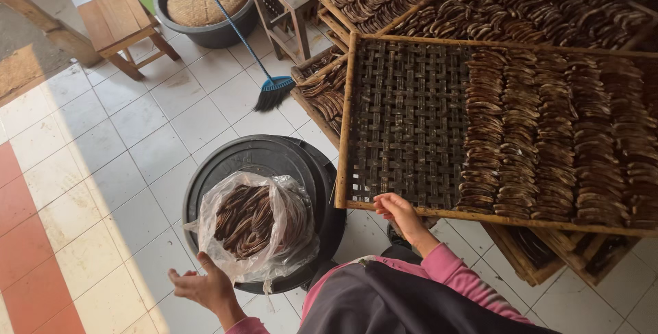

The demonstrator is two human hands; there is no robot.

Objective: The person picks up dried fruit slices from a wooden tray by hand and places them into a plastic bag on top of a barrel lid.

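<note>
A: What is seen at the left?
B: The left hand is held open, fingers loosely spread, just beside the clear plastic bag of dried brown strips, set on a black tub.

A: And rightward?
B: The woven bamboo tray is gripped at its near edge by the right hand; dried strips are laid in rows on it.

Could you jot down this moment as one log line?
left hand: open, by bag of dried slices on black tub | right hand: on tray edge | tray: half filled
</note>
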